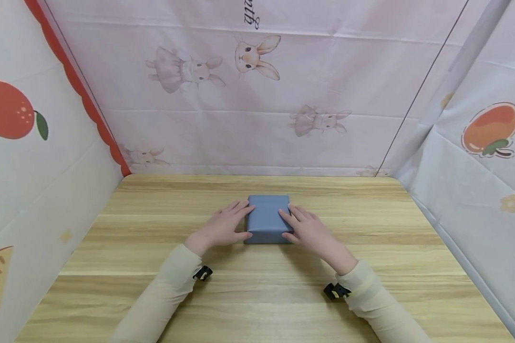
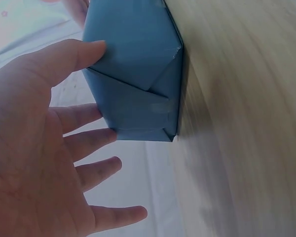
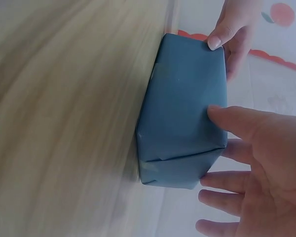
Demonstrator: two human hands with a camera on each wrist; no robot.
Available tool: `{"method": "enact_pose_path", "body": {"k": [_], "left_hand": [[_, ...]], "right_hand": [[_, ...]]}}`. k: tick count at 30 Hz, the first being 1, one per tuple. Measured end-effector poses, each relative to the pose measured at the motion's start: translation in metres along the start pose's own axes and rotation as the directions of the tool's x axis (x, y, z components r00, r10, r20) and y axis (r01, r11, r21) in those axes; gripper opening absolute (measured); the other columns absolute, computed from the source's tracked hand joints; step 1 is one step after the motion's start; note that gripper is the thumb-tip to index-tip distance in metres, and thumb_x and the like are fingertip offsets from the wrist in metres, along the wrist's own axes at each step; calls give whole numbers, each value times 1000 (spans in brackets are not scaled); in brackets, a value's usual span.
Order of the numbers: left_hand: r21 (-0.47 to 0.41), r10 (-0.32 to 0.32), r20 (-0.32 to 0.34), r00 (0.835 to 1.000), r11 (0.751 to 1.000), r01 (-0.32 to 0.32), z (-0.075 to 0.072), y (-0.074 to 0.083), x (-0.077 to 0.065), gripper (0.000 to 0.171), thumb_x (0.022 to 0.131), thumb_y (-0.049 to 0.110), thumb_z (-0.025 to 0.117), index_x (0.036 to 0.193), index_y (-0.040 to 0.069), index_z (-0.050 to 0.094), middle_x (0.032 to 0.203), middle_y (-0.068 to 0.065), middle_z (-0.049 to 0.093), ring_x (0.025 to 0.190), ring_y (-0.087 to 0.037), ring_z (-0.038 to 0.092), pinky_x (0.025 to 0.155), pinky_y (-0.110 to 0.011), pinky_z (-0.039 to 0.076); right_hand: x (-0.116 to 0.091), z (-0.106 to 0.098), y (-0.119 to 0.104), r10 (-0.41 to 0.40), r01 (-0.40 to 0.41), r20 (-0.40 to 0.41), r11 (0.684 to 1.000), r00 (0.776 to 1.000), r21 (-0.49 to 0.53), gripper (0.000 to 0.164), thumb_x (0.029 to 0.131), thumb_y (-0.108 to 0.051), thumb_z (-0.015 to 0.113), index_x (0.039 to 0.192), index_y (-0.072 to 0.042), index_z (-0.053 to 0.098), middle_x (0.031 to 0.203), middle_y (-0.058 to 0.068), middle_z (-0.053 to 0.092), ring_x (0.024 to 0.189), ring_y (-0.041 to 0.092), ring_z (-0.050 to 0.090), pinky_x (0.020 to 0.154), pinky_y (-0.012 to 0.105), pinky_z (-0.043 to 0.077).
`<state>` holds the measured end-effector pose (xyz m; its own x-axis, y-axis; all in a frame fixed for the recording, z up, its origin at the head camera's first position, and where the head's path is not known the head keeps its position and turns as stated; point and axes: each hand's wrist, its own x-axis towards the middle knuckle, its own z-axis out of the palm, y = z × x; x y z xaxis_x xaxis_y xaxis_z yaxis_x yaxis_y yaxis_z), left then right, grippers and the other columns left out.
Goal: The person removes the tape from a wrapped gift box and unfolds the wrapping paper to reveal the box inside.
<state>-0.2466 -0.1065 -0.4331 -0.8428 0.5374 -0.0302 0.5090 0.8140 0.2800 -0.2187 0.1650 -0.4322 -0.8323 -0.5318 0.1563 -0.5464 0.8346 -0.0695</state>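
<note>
A box wrapped in plain blue paper (image 1: pixel 268 213) sits on the wooden table, a hand at each side. My left hand (image 1: pixel 223 226) touches its left side with fingers spread and fairly straight. In the left wrist view the thumb (image 2: pixel 91 52) lies against the box near its upper edge, and folded paper flaps show on the end face (image 2: pixel 133 106). From the right, my right hand (image 1: pixel 315 234) rests its fingertips on the top and side. The right wrist view shows that thumb (image 3: pixel 227 117) on the front face and the other fingers extended beside the end.
The wood-grain table (image 1: pixel 257 295) extends around the box. Behind it hangs a pink cloth with printed rabbits (image 1: pixel 249 119); fruit-printed white cloths stand at the left (image 1: pixel 60 190) and right (image 1: pixel 468 166). Each sleeve cuff carries a small black device (image 1: pixel 337 291).
</note>
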Motion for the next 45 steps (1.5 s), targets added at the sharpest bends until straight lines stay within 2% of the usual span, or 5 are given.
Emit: {"method": "enact_pose_path", "body": {"k": [11,17,29,36,45], "left_hand": [[3,-10,-15,1000,1000,10,-3,-3,-11,79,92,51,61,156,21,26,163,-7,22,151,-33,17,110,-69,27],[-81,-4,-24,1000,997,2,-3,-4,-12,92,89,53,64,158,15,15,164,-10,16,151,-34,18,114,-62,26],[-359,30,-79,996,932,-56,4,-18,-6,120,76,52,78,157,8,1,164,-17,10,151,-34,15,121,-49,17],[-462,77,-14,997,884,-75,11,-19,-6,113,80,40,79,157,5,3,163,-17,14,150,-33,17,121,-48,18],[-455,7,36,999,890,11,17,-19,-7,103,86,42,72,156,3,7,162,-19,15,150,-33,19,121,-47,19]], "right_hand": [[3,-4,-6,-12,11,40,999,999,42,65,95,-38,61,150,-12,39,154,23,35,142,42,34,108,62,35],[3,-5,0,24,-33,48,980,999,196,82,91,-37,67,153,-3,27,155,26,30,144,45,28,111,63,30],[9,11,27,50,-121,145,834,988,539,106,85,-37,75,152,9,8,159,30,14,148,45,15,118,58,20],[12,19,33,-70,-87,200,729,977,679,97,88,-31,73,157,-7,9,162,16,18,151,34,15,120,55,18],[10,24,35,-54,-146,259,707,964,691,86,97,-34,59,157,-9,3,164,12,9,152,30,9,121,53,16]]}}
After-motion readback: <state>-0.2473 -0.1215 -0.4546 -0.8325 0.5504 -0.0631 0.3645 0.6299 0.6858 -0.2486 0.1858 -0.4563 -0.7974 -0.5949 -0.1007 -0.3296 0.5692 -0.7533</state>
